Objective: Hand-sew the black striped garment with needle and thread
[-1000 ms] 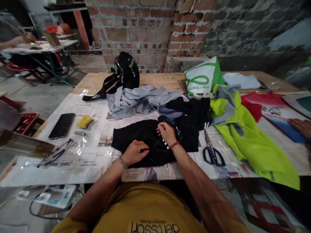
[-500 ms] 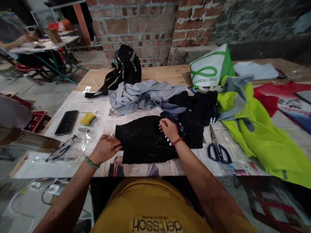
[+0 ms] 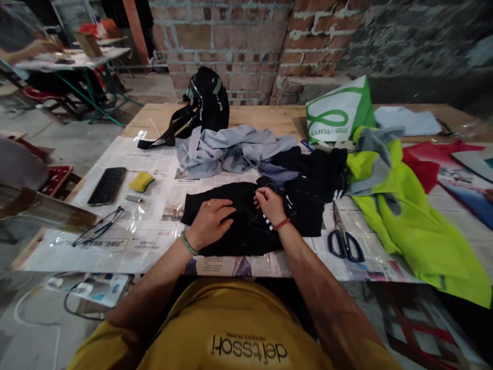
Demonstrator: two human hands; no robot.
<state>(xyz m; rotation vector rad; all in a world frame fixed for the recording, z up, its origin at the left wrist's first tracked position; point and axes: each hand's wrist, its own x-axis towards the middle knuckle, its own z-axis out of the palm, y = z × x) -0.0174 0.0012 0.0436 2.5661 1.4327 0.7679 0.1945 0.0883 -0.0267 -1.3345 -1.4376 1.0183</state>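
Note:
A black garment (image 3: 234,241) with white stripes lies spread on the newspaper in front of me. My left hand (image 3: 211,220) rests over its left part, fingers stretched out and slightly apart, holding nothing I can see. Over the garment's right part, my right hand (image 3: 269,204) has its thumb and fingers pinched together. What sits in that pinch is too small to make out; a thin pale thread shows close to these fingers. Scissors (image 3: 344,239) with dark blue handles lie on the newspaper to the right of the garment.
Behind lie grey cloth (image 3: 234,149), a black backpack (image 3: 210,100) and a white-green bag (image 3: 335,115). A yellow-green jacket (image 3: 416,226) covers the right side. Leftward are a phone (image 3: 108,186), a sponge (image 3: 140,181) and glasses (image 3: 100,228). Another person sits at a far table (image 3: 69,60).
My left hand has left the garment's left edge and moved right onto the cloth, its fingers now extended. My right hand stays nearly in place, still pinched.

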